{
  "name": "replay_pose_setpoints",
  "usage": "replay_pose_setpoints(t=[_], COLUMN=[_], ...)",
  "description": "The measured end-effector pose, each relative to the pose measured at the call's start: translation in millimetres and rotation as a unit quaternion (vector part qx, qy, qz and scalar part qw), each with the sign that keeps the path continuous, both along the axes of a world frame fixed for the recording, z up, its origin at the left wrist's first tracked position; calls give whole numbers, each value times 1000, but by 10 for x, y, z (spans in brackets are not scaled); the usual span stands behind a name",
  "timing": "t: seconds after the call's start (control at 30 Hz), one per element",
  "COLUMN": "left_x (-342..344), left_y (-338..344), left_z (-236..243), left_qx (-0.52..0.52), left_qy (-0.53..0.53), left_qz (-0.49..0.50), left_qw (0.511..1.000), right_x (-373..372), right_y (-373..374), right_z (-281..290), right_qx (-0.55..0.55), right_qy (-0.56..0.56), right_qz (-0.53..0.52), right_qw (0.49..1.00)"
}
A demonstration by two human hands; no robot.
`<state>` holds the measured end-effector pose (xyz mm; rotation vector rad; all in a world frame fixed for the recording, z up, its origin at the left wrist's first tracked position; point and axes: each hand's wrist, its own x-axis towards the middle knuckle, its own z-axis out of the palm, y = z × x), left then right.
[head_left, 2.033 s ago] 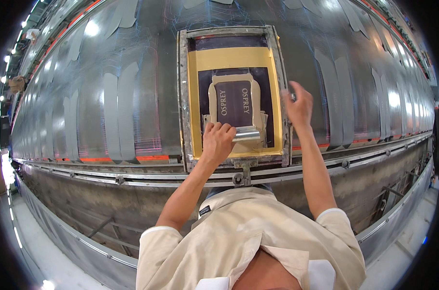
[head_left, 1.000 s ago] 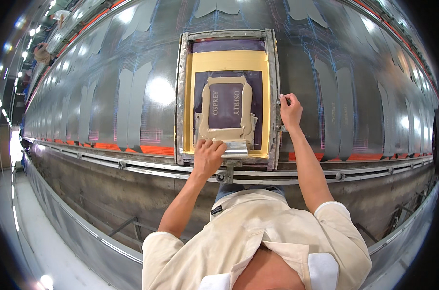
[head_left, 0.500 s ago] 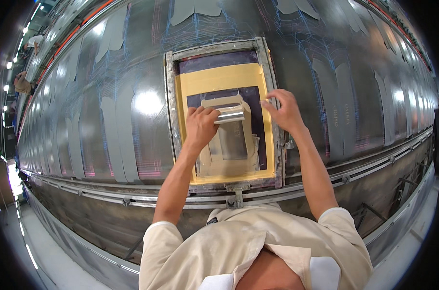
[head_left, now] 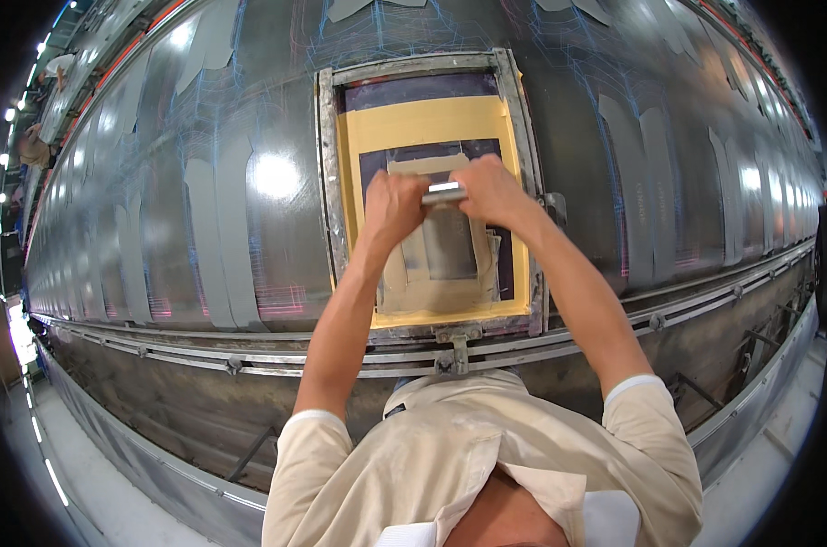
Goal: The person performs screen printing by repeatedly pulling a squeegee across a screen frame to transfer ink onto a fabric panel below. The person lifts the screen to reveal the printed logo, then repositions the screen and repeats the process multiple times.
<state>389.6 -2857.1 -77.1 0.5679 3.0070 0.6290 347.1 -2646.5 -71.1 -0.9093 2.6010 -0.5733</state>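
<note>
A silver squeegee (head_left: 445, 190) lies across the far part of the printing screen, gripped at both ends. My left hand (head_left: 395, 206) is closed round its left end and my right hand (head_left: 493, 190) round its right end. Only the shiny middle of the handle shows; the blade's edge is hidden. Under it, beige ink (head_left: 394, 273) is smeared around a greyish mesh window. Wide yellow tape (head_left: 413, 123) borders the dark inner area, inside a worn metal screen frame (head_left: 328, 164). The frame rests on the long dark table.
Grey cut fabric pieces (head_left: 215, 237) lie in rows on the dark table (head_left: 286, 237), among blue and pink lines. A metal rail (head_left: 267, 363) runs along the near edge, with a bracket (head_left: 452, 351) at the frame. Another person (head_left: 34, 148) is at the far left.
My right hand has come in from the frame's right side and taken hold of the squeegee's right end. My left hand still grips it. The view has shifted slightly.
</note>
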Motion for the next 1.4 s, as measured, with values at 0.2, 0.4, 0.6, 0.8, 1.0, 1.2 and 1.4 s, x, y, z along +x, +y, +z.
replay_pose_setpoints(t=[0.2,0.4,0.6,0.8,1.0,1.2,1.4], left_x=[1364,1588,1667,1764,1750,1865,2118], left_y=[188,194,196,263,370,551,509], left_z=[91,205,160,415,850,980,800], left_qx=[-10,-20,14,33,-34,-81,-84], left_qy=[-24,9,-3,-12,-26,6,-8], left_qz=[7,13,19,53,87,92,35], left_qw=[1000,1000,1000,998,995,992,996], right_x=[1245,699,606,662,878,870,709], right_y=[225,839,1182,1263,1265,1134,1202], right_z=[38,-56,-457,-153,-397,-113,-409], right_qx=[-47,-68,-125,-213,-276,-286,-304], right_qy=[-40,166,10,-2,-17,-93,-33], right_qz=[11,-393,-499,-485,-474,-492,-492], right_qw=[998,902,858,848,836,817,816])
